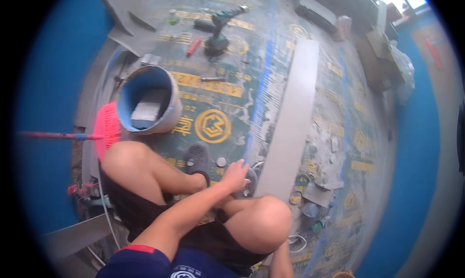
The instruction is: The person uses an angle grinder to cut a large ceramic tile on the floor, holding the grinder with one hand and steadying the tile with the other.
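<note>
My left hand (236, 175) reaches across in front of my shins, above the grey clog (250, 182) on my right foot. Its fingers look loosely apart, with nothing visible between them. A small white round piece (221, 162) lies on the floor close by, left of that hand. To the hand's right a long pale grey plank (290, 113) stretches away from beside my right knee. Of my right arm only part of the forearm (281, 263) shows at the lower edge, beyond the knee; the right hand is not visible.
A bucket (177, 106) with a pale block inside stands left, beside a pink broom (107, 125). Farther off lie a cordless drill (218, 35), a red marker-like stick (193, 46) and a small bottle (173, 17). Debris (318, 195) lies right of the plank; a cardboard box (378, 64) stands far right.
</note>
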`<state>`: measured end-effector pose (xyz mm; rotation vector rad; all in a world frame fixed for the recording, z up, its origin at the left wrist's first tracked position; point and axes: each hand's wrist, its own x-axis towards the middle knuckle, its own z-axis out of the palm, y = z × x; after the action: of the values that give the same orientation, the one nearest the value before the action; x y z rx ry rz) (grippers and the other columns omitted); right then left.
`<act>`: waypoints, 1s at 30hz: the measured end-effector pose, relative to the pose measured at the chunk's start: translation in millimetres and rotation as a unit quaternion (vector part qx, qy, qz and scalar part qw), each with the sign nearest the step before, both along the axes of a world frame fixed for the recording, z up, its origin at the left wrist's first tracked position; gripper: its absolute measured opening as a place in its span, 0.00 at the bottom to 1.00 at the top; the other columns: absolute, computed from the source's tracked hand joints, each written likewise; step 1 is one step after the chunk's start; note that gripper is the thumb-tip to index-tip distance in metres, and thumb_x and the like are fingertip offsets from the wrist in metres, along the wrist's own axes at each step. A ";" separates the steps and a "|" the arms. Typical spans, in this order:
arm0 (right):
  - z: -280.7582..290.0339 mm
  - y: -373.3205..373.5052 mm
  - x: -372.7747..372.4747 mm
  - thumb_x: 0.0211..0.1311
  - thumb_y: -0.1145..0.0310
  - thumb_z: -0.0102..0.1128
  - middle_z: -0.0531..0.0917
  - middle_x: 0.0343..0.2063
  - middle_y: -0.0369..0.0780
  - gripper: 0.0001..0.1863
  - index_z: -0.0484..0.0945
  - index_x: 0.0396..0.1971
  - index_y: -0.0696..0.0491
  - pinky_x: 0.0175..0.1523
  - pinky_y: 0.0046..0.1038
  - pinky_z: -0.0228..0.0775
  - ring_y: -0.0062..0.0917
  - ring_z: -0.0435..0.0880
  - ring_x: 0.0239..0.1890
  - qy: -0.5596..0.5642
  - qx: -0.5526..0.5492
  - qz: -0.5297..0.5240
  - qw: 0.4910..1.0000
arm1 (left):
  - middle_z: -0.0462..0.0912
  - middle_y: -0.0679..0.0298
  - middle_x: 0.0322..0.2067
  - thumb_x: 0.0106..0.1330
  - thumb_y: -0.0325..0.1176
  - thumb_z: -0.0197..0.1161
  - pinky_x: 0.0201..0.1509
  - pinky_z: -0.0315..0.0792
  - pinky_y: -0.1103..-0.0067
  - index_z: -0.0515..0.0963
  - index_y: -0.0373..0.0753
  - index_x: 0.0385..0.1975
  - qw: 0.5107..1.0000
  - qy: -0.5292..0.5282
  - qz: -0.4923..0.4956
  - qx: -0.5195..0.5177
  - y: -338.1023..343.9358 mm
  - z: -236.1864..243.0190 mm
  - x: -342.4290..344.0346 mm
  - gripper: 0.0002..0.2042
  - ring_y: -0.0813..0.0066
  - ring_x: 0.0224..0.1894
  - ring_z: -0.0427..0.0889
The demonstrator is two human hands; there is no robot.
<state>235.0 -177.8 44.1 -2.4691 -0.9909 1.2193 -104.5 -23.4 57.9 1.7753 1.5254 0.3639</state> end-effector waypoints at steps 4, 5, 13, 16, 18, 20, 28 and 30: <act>62.4 -1.2 21.2 0.70 0.52 0.61 0.87 0.47 0.47 0.27 0.80 0.52 0.64 0.54 0.35 0.75 0.33 0.85 0.47 0.034 0.027 -0.029 0.999 | 0.72 0.40 0.62 0.60 0.46 0.72 0.64 0.72 0.59 0.71 0.31 0.61 0.995 -0.038 0.035 -0.083 30.1 18.3 8.9 0.34 0.43 0.59 0.76; 81.7 6.0 23.1 0.71 0.52 0.60 0.86 0.48 0.47 0.27 0.80 0.53 0.64 0.54 0.35 0.75 0.33 0.85 0.48 0.049 0.024 -0.023 0.998 | 0.72 0.40 0.62 0.60 0.48 0.71 0.64 0.72 0.60 0.71 0.30 0.61 0.991 -0.055 0.047 -0.112 33.3 20.7 8.1 0.35 0.44 0.60 0.76; 177.9 57.9 55.2 0.77 0.48 0.51 0.83 0.55 0.46 0.32 0.75 0.58 0.66 0.63 0.37 0.70 0.36 0.82 0.56 0.164 -0.037 -0.134 0.977 | 0.77 0.41 0.61 0.62 0.52 0.71 0.67 0.69 0.66 0.70 0.27 0.65 0.912 -0.318 0.082 -0.244 105.6 48.0 88.3 0.39 0.49 0.63 0.77; 205.8 67.4 33.5 0.78 0.47 0.49 0.80 0.59 0.47 0.33 0.72 0.61 0.66 0.67 0.39 0.67 0.37 0.79 0.60 0.161 -0.070 -0.153 0.972 | 0.78 0.46 0.59 0.65 0.47 0.70 0.68 0.68 0.67 0.67 0.30 0.66 0.790 -0.517 0.032 -0.329 102.2 81.8 99.1 0.36 0.55 0.63 0.77; 211.1 70.4 27.0 0.78 0.49 0.49 0.79 0.60 0.48 0.33 0.72 0.61 0.67 0.68 0.38 0.66 0.36 0.78 0.61 0.172 -0.071 -0.182 0.966 | 0.77 0.46 0.60 0.65 0.45 0.70 0.68 0.67 0.67 0.63 0.31 0.68 0.814 -0.511 0.052 -0.272 92.8 92.9 109.3 0.37 0.56 0.64 0.76; 207.8 68.5 22.4 0.78 0.51 0.50 0.79 0.59 0.48 0.31 0.72 0.61 0.67 0.67 0.36 0.67 0.35 0.79 0.60 0.195 -0.072 -0.201 0.957 | 0.73 0.46 0.64 0.66 0.44 0.70 0.70 0.65 0.68 0.53 0.33 0.72 0.829 -0.489 0.067 -0.264 82.6 87.5 116.1 0.42 0.56 0.66 0.73; 219.4 54.8 37.0 0.76 0.52 0.50 0.78 0.61 0.46 0.30 0.71 0.63 0.64 0.70 0.39 0.64 0.36 0.78 0.62 0.276 -0.019 -0.152 0.949 | 0.77 0.47 0.60 0.67 0.47 0.68 0.66 0.71 0.67 0.67 0.29 0.67 0.894 -0.388 0.112 -0.195 101.4 98.2 37.4 0.35 0.57 0.62 0.77; 229.9 45.2 59.4 0.74 0.50 0.50 0.80 0.60 0.47 0.32 0.71 0.63 0.64 0.70 0.40 0.64 0.37 0.79 0.61 0.357 0.013 -0.149 0.922 | 0.78 0.51 0.58 0.70 0.44 0.66 0.63 0.73 0.69 0.66 0.30 0.67 0.864 -0.413 0.198 -0.207 116.7 96.6 -16.7 0.32 0.59 0.60 0.79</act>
<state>294.4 -132.6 274.1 -1.7980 -0.4066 1.7603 -121.2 93.3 154.5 0.7728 1.1784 0.8079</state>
